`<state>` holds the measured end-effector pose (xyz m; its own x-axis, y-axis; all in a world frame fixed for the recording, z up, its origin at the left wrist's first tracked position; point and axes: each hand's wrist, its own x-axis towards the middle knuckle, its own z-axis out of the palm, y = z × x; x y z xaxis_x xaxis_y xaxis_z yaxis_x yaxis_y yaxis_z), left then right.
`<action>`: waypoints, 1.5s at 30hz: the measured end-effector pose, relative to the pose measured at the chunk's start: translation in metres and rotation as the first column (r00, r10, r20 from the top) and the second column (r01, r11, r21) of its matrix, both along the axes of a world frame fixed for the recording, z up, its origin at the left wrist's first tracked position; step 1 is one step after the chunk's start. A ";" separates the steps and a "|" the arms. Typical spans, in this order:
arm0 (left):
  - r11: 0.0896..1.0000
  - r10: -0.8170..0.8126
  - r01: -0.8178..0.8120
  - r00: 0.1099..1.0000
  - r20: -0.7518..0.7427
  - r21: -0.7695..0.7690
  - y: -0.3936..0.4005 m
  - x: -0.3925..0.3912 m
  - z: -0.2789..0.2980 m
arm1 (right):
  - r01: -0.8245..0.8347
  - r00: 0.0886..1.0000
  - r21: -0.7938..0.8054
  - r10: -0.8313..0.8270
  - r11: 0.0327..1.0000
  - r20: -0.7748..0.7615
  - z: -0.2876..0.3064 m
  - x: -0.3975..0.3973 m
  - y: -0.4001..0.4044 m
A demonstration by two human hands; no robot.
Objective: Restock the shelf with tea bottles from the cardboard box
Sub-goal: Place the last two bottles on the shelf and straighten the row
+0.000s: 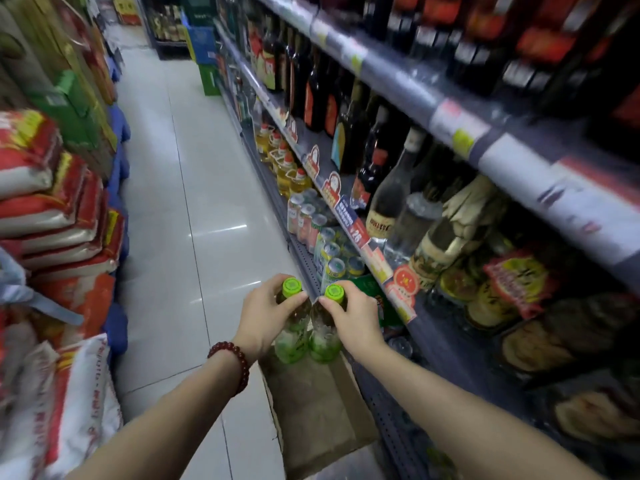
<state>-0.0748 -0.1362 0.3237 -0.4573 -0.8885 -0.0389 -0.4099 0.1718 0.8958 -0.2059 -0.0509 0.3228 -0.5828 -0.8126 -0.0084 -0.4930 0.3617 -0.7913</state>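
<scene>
The left hand (265, 318) and right hand (356, 320) each grip a green-capped clear plastic tea bottle, the left bottle (292, 327) and the right bottle (325, 332), above the brown cardboard box (311, 410). Next they should go onto the low grey metal shelf (313, 271) (beside the cans).

Sacks of rice (45, 209) in red and white lie stacked along the left edge of the glossy tiled floor (194, 188), with green cartons (74, 109) piled behind them. Dark glass bottles (381, 150) stand in rows on the right, and yellow oil jugs (287, 168) sit lower, near the floor. Red price tags (331, 189) hang from the rail. A blue crate (202, 45) stands at the aisle's far end.
</scene>
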 end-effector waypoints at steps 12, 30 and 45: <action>0.987 -0.152 0.145 0.980 -0.127 -0.069 0.015 0.023 0.284 | 0.041 0.999 -0.156 -0.046 0.987 -0.027 0.286 0.023 0.030; 0.799 -0.572 0.522 0.812 -0.113 -0.299 0.152 -0.051 0.565 | 0.392 0.868 -0.339 -0.466 0.855 -0.172 0.575 -0.001 0.224; 0.594 -0.804 0.768 0.555 -0.214 -0.241 0.330 -0.078 0.683 | 0.499 0.798 -0.395 -0.587 0.771 -0.135 0.679 -0.001 0.431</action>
